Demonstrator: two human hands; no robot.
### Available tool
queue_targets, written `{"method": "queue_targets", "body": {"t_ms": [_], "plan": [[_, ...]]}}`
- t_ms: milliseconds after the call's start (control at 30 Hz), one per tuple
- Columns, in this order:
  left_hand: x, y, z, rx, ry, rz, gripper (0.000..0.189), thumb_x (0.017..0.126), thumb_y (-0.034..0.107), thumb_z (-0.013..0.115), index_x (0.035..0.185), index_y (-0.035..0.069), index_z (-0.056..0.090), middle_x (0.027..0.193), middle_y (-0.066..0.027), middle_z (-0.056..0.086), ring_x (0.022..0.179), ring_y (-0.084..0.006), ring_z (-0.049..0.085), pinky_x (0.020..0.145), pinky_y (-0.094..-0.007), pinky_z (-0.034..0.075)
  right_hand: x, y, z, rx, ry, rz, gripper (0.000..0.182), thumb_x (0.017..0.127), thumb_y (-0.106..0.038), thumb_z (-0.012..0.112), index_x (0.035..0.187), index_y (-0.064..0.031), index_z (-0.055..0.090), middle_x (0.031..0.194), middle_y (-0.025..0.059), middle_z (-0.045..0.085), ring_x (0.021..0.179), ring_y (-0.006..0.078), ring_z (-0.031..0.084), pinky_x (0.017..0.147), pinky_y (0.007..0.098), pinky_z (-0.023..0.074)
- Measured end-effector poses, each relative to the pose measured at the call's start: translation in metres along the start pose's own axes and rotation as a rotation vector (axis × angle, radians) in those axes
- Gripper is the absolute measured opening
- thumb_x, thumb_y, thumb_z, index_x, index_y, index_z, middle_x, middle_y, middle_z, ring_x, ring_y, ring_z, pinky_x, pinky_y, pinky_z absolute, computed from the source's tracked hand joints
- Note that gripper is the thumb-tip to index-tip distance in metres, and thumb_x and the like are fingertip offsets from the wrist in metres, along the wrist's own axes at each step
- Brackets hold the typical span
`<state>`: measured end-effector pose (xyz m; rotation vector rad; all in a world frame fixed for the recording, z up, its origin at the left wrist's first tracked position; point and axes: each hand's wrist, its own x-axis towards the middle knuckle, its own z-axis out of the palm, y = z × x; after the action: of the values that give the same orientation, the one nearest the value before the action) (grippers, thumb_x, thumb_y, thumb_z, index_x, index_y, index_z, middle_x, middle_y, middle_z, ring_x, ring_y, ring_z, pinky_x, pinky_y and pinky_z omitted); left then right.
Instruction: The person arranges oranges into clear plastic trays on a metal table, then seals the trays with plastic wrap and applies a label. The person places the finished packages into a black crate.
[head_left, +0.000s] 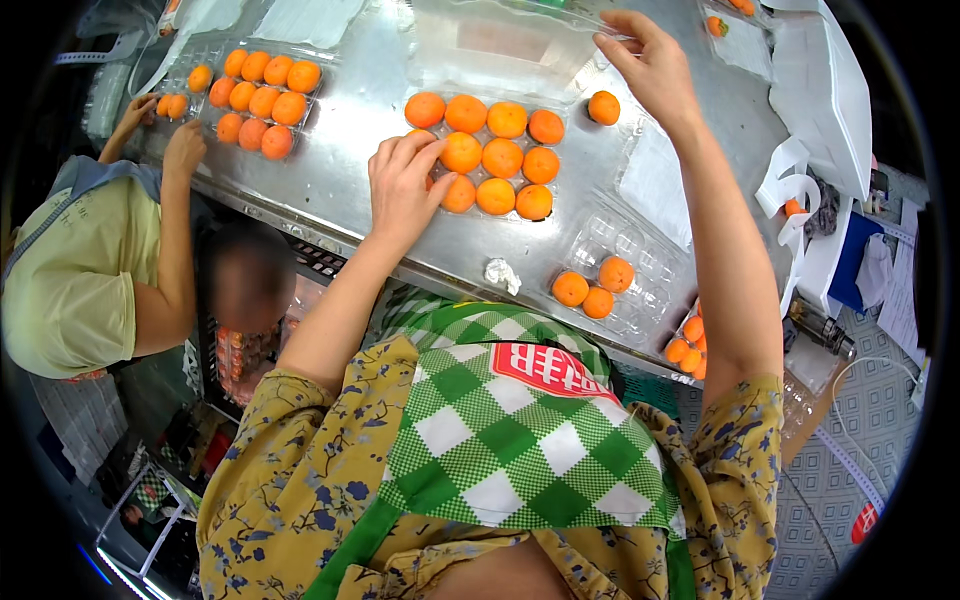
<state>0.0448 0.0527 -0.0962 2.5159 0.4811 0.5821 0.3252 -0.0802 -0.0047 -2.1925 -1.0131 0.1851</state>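
Before me on the metal table lies a clear plastic clamshell tray (480, 169) filled with rows of orange fruits, which look like persimmons or mandarins. My left hand (409, 184) rests over the tray's left end, its fingertips against an orange fruit (460, 153); it partly covers the fruits there. The raised clear lid (502, 52) leans away on the far side. My right hand (649, 64) is at the lid's upper right corner, with thumb and fingers at its edge. A single orange fruit (604, 108) sits on the metal just right of the tray.
A second clear tray (645, 255) near the table's front edge holds several fruits, beside crumpled white paper (502, 275). At left, a co-worker's hands (184, 146) are near another filled tray (262, 101). White foam boxes (821, 97) stand at the right.
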Motion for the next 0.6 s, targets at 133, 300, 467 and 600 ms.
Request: {"method": "queue_targets", "body": {"t_ms": [133, 300, 467, 600], "plan": [[0.015, 0.002, 0.005, 0.048, -0.082, 0.086, 0.04, 0.065, 0.013, 0.074, 0.104, 0.011, 0.064, 0.106, -0.0014, 0.057, 0.1, -0.0229, 0.05, 0.084, -0.0382, 0.038, -0.001, 0.003, 0.003, 0.008, 0.024, -0.012, 0.036, 0.081, -0.025, 0.066, 0.11, -0.0034, 0.061, 0.1, 0.0142, 0.066, 0.089, 0.0234, 0.064, 0.078, 0.0337, 0.05], [0.028, -0.001, 0.0, 0.114, -0.244, 0.194, 0.04, 0.066, 0.012, 0.073, 0.106, 0.014, 0.064, 0.105, 0.0005, 0.057, 0.102, -0.021, 0.05, 0.086, -0.0376, 0.038, -0.004, 0.003, 0.002, 0.019, 0.033, -0.018, 0.031, 0.082, -0.02, 0.065, 0.104, 0.0002, 0.062, 0.091, 0.0145, 0.066, 0.077, 0.0204, 0.063, 0.071, 0.0322, 0.0509], [0.034, -0.02, 0.005, 0.13, -0.219, 0.329, 0.036, 0.067, 0.015, 0.072, 0.103, 0.016, 0.064, 0.1, 0.0011, 0.055, 0.099, -0.0184, 0.05, 0.087, -0.0394, 0.038, -0.002, 0.004, 0.004, 0.1, 0.002, 0.0, 0.033, 0.081, -0.021, 0.065, 0.105, 0.0021, 0.061, 0.093, 0.0151, 0.067, 0.077, 0.021, 0.063, 0.07, 0.0326, 0.051], [0.045, -0.023, -0.004, 0.089, -0.307, 0.391, 0.035, 0.066, 0.014, 0.071, 0.101, 0.016, 0.064, 0.097, 0.0006, 0.055, 0.097, -0.0195, 0.051, 0.088, -0.0381, 0.038, -0.003, 0.004, 0.007, 0.079, 0.002, -0.002, 0.034, 0.082, -0.022, 0.064, 0.106, 0.0019, 0.062, 0.094, 0.0154, 0.067, 0.077, 0.0209, 0.063, 0.07, 0.0329, 0.0512]]}}
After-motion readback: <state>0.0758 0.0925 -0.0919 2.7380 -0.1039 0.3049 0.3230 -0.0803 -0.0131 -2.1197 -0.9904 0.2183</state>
